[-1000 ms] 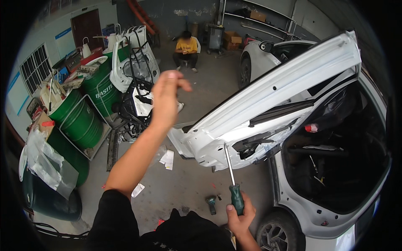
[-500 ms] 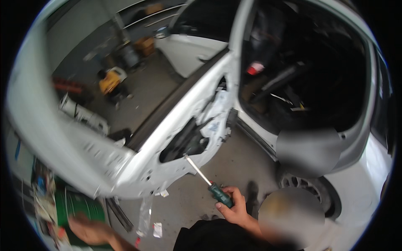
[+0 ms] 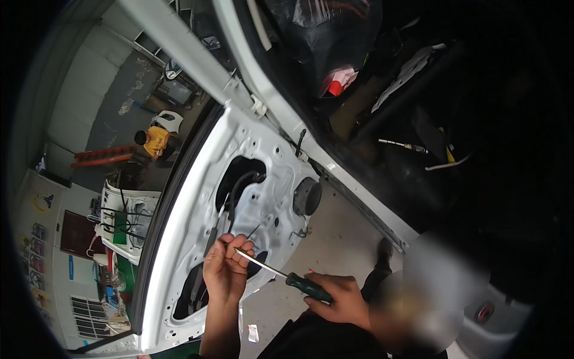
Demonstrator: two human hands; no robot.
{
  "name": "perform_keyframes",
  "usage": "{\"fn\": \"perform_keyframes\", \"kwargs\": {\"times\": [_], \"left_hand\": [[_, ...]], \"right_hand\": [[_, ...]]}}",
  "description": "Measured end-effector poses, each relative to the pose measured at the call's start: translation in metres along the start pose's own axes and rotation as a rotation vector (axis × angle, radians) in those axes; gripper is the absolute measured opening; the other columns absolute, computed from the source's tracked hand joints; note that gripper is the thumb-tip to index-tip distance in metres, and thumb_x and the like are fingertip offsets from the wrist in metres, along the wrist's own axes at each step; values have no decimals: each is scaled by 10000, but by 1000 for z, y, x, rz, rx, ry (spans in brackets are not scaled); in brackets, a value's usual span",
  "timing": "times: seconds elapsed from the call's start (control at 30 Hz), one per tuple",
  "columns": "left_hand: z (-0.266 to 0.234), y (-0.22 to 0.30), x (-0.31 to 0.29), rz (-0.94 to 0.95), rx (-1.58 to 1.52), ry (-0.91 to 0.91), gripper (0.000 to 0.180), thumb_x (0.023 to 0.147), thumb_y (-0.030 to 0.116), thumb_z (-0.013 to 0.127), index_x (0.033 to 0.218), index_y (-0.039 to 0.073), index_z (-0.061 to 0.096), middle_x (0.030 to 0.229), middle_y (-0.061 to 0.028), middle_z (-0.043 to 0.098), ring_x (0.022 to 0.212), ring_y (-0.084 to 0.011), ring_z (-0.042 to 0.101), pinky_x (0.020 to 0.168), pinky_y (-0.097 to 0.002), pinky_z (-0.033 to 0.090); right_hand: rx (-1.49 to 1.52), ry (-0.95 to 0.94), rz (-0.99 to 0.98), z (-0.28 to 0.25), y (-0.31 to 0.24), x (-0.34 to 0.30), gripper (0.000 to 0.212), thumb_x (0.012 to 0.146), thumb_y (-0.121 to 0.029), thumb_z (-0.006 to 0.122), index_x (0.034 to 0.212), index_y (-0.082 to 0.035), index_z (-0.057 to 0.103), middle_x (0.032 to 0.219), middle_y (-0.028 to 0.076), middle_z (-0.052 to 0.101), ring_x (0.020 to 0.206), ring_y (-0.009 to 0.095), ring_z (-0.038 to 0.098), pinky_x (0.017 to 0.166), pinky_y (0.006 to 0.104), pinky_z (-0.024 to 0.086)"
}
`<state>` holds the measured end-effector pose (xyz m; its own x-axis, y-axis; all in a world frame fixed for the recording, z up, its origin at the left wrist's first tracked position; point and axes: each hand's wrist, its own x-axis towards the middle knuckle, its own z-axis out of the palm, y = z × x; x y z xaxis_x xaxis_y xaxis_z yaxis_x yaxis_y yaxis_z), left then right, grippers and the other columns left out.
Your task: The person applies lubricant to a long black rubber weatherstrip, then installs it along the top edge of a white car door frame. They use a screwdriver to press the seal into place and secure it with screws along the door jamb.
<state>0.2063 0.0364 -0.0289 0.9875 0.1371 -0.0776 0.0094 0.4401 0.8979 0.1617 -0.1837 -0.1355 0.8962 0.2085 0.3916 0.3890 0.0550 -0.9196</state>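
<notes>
My right hand is wrapped round the dark green handle of a screwdriver. The bare metal shaft slants up and left, and its tip reaches the curled fingertips of my left hand. Those left fingers are closed; whatever small thing they pinch is too hidden to name. Both hands are in front of the white car door, whose inner metal panel is exposed, with large openings, small holes and dark cables. A round black speaker is fitted in the panel.
To the right gapes the dark car interior, with another long metal tool lying inside. A white sill runs between door and cabin. Past the door, a person in a yellow top crouches near a red ladder. A wrapper lies on the floor.
The view has shifted closer to the door panel. My left hand has come up from the lower left to the screwdriver's tip, its fingers now curled. My right hand still holds the screwdriver.
</notes>
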Motion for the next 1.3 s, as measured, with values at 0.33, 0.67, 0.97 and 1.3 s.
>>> {"fn": "perform_keyframes", "kwargs": {"times": [0.33, 0.67, 0.97, 1.3], "left_hand": [[110, -54, 125, -110, 51, 25, 288, 1004, 277, 438, 1066, 30, 573, 1004, -154, 684, 904, -299, 671, 825, -412, 527], [121, -76, 182, -58, 126, -47, 292, 1002, 281, 440, 1085, 14, 527, 982, -168, 681, 866, -308, 678, 862, -428, 512], [122, -64, 209, -31, -39, -177, 363, 1008, 342, 354, 1145, 41, 504, 911, -145, 663, 821, -343, 660, 810, -444, 500], [84, 48, 195, 167, 721, -370, 641, 912, 541, 494, 1140, -57, 533, 995, -235, 620, 859, -321, 646, 677, -399, 552]], "right_hand": [[-142, 59, -18, -109, 63, 102, 451, 703, -179, 739, 1118, -72, 599, 666, 37, 557, 556, 212, 574, 535, 344, 461], [118, -80, 231, -144, 91, 151, 460, 703, -166, 750, 1127, -63, 604, 777, 101, 623, 666, 259, 640, 589, 366, 506], [139, -47, 176, -120, 92, 171, 508, 705, -135, 758, 1164, -3, 583, 913, 164, 676, 778, 297, 692, 668, 359, 558], [246, 190, -30, -98, 82, 206, 517, 689, -109, 779, 1154, 25, 595, 912, 159, 679, 748, 258, 682, 655, 318, 521]]}}
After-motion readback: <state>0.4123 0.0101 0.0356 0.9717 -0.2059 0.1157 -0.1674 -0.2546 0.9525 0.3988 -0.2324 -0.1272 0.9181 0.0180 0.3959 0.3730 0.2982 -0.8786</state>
